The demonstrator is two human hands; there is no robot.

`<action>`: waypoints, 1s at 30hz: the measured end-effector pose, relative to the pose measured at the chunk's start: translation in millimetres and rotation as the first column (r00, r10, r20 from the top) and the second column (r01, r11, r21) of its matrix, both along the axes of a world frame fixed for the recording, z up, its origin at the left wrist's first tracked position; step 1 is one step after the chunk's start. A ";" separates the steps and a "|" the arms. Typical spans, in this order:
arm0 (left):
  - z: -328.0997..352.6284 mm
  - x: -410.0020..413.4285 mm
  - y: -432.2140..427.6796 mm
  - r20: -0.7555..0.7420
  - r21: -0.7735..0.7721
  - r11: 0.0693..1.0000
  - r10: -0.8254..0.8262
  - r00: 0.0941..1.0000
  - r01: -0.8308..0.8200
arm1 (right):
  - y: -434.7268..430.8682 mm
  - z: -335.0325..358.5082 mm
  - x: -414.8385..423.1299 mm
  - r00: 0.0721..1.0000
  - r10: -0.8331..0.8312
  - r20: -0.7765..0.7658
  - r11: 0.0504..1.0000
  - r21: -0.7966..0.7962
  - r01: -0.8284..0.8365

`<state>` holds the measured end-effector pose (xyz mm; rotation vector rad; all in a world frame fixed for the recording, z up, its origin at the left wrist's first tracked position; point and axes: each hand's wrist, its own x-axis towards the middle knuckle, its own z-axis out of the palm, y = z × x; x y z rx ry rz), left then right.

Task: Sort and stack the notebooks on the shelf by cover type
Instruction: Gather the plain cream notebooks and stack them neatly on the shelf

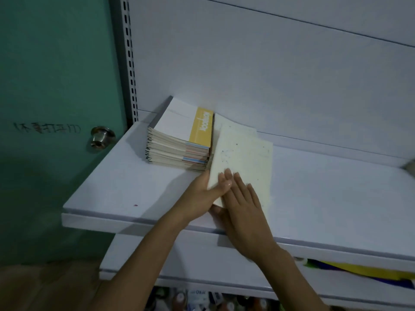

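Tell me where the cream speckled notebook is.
Head view, centre: the cream speckled notebook lies on the white shelf right of the notebook stack, left hand gripping its near corner, right hand flat on it.

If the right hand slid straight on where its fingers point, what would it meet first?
The right hand would likely cross the cream notebook under it, then meet the yellow-banded notebook stack; depth unclear.

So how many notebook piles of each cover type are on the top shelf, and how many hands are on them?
Yellow-banded stack: 1
Cream pile: 1
Hands on that pile, left hand and right hand: 2
Total: 4
The notebooks within each pile can't be counted from here.
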<state>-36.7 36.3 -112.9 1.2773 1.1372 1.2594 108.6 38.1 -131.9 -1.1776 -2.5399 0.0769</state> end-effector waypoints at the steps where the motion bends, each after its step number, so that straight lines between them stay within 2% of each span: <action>1: -2.1 -0.7 -2.1 -0.014 0.026 1.000 0.004 1.000 -0.004 | -1.7 0.0 2.2 0.999 0.021 -0.028 1.000 -0.018 -0.021; 3: -2.4 -7.1 -5.7 -0.038 0.079 0.996 0.053 0.998 -0.049 | -4.6 5.0 3.9 0.982 0.080 -0.172 0.993 -0.067 -0.093; 5: -0.7 -20.6 -8.5 -0.032 0.120 0.980 0.161 0.986 -0.157 | -2.9 15.2 1.5 0.922 0.058 -0.383 0.986 -0.120 -0.112; 7: -1.7 -38.5 -11.3 -0.008 0.178 0.942 0.291 0.957 -0.285 | 9.5 25.5 -4.1 0.853 -0.030 -0.521 0.991 -0.130 -0.044; 9: -6.2 -56.5 -13.1 0.045 0.195 0.895 0.399 0.916 -0.400 | 32.3 35.7 -10.8 0.827 -0.111 -0.552 0.992 -0.109 0.061; 13: -12.7 -76.6 -10.3 0.232 0.065 0.830 0.528 0.817 -0.554 | 79.0 46.3 -18.6 0.889 -0.261 -0.376 0.965 -0.129 0.228; 16: -11.3 -78.3 -7.9 0.286 0.022 0.828 0.532 0.797 -0.561 | 88.1 41.9 -17.3 0.965 -0.195 -0.176 0.974 -0.147 0.170; 18: -11.8 -78.5 -8.2 0.295 0.029 0.848 0.499 0.815 -0.530 | 85.6 34.4 -11.4 0.988 -0.143 -0.061 0.989 -0.046 0.140; 20: -13.0 -77.7 -8.7 0.276 0.028 0.863 0.478 0.834 -0.504 | 81.8 27.1 -3.5 0.985 -0.157 -0.073 0.984 0.070 0.162; 23: -12.7 -76.6 -8.9 0.247 0.018 0.868 0.477 0.843 -0.497 | 74.1 23.6 1.6 0.935 -0.220 -0.277 0.963 0.092 0.253; 24: -12.5 -76.4 -8.8 0.244 0.016 0.869 0.477 0.844 -0.495 | 73.1 25.9 0.6 0.881 -0.268 -0.389 0.953 0.026 0.301; 26: -12.5 -76.0 -9.2 0.239 0.014 0.874 0.469 0.850 -0.486 | 71.1 33.6 -4.4 0.700 -0.366 -0.613 0.923 -0.143 0.358; 27: -12.3 -75.8 -9.6 0.237 0.020 0.877 0.463 0.854 -0.480 | 68.7 37.6 -7.6 0.618 -0.375 -0.691 0.915 -0.171 0.364; 28: -12.0 -75.7 -10.0 0.234 0.028 0.880 0.455 0.859 -0.473 | 64.4 41.3 -11.9 0.575 -0.342 -0.743 0.922 -0.148 0.358; 30: -10.9 -75.6 -9.6 0.227 0.040 0.886 0.443 0.868 -0.463 | 48.9 47.9 -26.2 0.602 -0.202 -0.773 0.953 -0.015 0.302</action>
